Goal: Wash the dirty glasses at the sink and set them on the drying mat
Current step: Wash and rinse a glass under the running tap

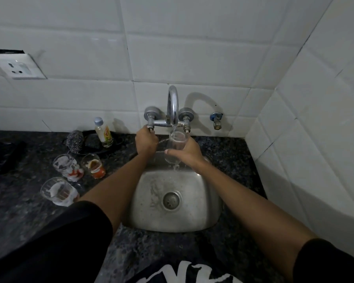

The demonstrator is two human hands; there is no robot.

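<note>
My right hand [185, 155] grips a clear glass [175, 148] tilted under the chrome faucet spout [173, 107]. Water runs into the glass and spills down into the steel sink [204, 201]. My left hand [145, 141] is closed on the left tap handle [150, 127]. Three dirty glasses stand on the dark counter left of the sink: one smeared white and red [66, 165], one with orange residue [93, 165], one nearer me with white residue [57, 190]. A dark mat [2, 158] lies at the far left edge.
A small bottle with a grey cap [103, 131] and a scrubber [75, 140] sit by the wall on a dark dish. A wall socket [18, 66] is at upper left. The right tap handle [186, 123] and a separate valve [216, 120] are on the tiled wall.
</note>
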